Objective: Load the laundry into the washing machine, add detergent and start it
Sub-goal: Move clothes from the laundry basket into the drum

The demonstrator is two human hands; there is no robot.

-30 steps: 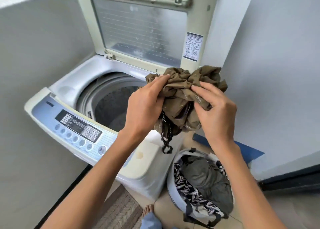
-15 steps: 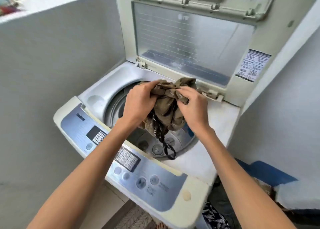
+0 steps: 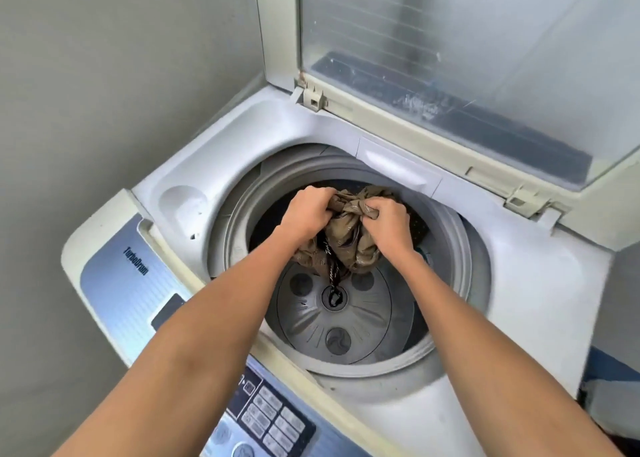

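Both hands, left hand point(image 3: 304, 214) and right hand point(image 3: 388, 226), grip bunched olive garment point(image 3: 349, 245) inside washing machine drum point(image 3: 346, 321), lid point(image 3: 450, 58) up.

- A single wide-angle view, worn on the head, faces forward and steeply down.
- It sits close over the front of the washing machine point(image 3: 519, 283) and looks into the drum point(image 3: 346, 321); the control panel point(image 3: 121, 283) lies lower left and the raised lid point(image 3: 450, 41) upper right.

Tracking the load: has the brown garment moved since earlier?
Yes. The brown garment, in the left hand and right hand, moved left and down, from beside the washing machine into its drum.
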